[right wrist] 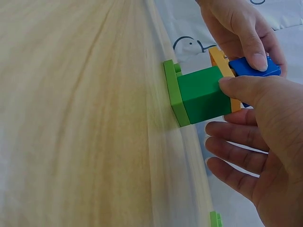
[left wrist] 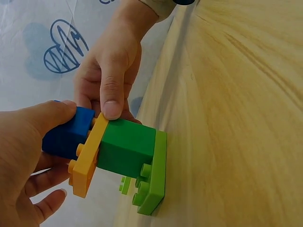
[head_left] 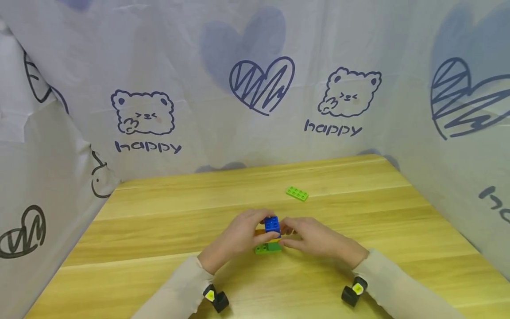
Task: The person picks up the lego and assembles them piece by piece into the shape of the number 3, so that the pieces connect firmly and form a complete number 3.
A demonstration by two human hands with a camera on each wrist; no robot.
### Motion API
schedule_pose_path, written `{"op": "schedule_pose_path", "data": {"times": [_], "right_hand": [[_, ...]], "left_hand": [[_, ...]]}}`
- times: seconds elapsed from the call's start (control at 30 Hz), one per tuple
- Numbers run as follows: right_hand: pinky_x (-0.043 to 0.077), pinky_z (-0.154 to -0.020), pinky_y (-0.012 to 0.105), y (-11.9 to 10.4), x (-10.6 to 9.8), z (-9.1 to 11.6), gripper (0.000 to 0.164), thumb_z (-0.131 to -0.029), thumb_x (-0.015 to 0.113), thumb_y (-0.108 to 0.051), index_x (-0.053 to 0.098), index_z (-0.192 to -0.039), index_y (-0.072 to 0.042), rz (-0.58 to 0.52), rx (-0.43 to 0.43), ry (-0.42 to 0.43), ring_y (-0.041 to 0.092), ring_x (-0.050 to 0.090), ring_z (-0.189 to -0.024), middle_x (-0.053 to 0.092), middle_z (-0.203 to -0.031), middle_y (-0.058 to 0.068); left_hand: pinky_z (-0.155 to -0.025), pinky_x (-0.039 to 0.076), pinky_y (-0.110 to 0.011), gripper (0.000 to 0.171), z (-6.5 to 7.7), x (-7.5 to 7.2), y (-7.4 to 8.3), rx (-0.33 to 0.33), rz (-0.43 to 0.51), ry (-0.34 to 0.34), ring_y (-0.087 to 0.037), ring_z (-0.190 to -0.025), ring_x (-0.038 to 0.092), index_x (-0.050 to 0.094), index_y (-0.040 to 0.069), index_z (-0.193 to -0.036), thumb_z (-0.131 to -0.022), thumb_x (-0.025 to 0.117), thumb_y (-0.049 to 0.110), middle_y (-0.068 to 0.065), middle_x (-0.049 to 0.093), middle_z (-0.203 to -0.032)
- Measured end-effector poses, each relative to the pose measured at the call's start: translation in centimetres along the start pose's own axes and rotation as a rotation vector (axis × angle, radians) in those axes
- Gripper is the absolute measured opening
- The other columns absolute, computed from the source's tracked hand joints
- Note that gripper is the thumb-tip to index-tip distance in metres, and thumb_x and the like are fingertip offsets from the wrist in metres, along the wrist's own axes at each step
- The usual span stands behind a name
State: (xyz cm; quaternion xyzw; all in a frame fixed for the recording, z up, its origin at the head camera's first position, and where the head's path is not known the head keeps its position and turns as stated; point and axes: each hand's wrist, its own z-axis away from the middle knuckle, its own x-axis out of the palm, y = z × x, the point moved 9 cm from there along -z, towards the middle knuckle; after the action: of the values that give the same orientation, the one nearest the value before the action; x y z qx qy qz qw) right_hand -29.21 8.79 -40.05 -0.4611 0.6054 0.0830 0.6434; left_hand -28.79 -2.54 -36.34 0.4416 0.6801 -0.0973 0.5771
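Note:
A small stack of toy building bricks stands on the table between both hands. Its base is a light green plate (left wrist: 154,184), with a dark green brick (left wrist: 127,146) on one end. Over that lies an orange plate (left wrist: 89,161), overhanging to the left. On top is a blue brick (head_left: 272,223); some orange studs show at the gap beneath it. My left hand (head_left: 241,232) pinches the blue brick between thumb and fingers. With the thumb at the edge of the orange plate and dark green brick, my right hand (head_left: 316,237) pinches the orange plate; its other fingers are spread.
A loose light green plate (head_left: 297,193) lies studs up on the wooden table (head_left: 159,221), beyond the stack. White printed cloth (head_left: 191,124) hangs around the back and both sides. Each wrist wears a black camera, one of them at the right sleeve (head_left: 398,279).

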Motion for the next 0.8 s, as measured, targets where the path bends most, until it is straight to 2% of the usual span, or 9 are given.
{"op": "schedule_pose_path", "data": {"times": [0.37, 0.63, 0.8], "right_hand": [[0.052, -0.083, 0.030, -0.09, -0.44, -0.26, 0.030, -0.099, 0.056, -0.045, 0.059, -0.118, -0.023, 0.016, -0.003, 0.008, 0.004, 0.060, -0.096, 0.064, -0.105, -0.014], [0.052, -0.083, 0.028, -0.04, -0.24, -0.05, 0.028, -0.099, 0.057, -0.043, 0.060, -0.116, -0.021, 0.004, 0.007, -0.003, 0.004, 0.061, -0.096, 0.065, -0.105, -0.014], [0.052, -0.084, 0.028, -0.14, 0.07, -0.03, 0.031, -0.099, 0.056, -0.044, 0.060, -0.117, -0.020, -0.012, 0.002, -0.012, 0.005, 0.061, -0.097, 0.065, -0.106, -0.014]], "left_hand": [[-0.077, 0.053, -0.028, 0.045, -0.12, -0.74, 0.16, 0.038, -0.012, 0.073, -0.019, -0.097, 0.063, 0.065, 0.011, -0.125, -0.089, 0.073, 0.036, -0.004, 0.067, -0.114], [-0.076, 0.053, -0.026, 0.047, -0.31, -0.40, 0.41, 0.064, -0.039, 0.058, -0.016, -0.094, 0.063, 0.066, 0.010, -0.125, -0.087, 0.074, 0.036, -0.004, 0.068, -0.110], [-0.076, 0.053, -0.025, 0.047, -0.03, -0.26, 0.46, 0.079, -0.035, 0.073, -0.016, -0.093, 0.063, 0.066, 0.009, -0.124, -0.085, 0.077, 0.034, -0.004, 0.069, -0.108]]}}
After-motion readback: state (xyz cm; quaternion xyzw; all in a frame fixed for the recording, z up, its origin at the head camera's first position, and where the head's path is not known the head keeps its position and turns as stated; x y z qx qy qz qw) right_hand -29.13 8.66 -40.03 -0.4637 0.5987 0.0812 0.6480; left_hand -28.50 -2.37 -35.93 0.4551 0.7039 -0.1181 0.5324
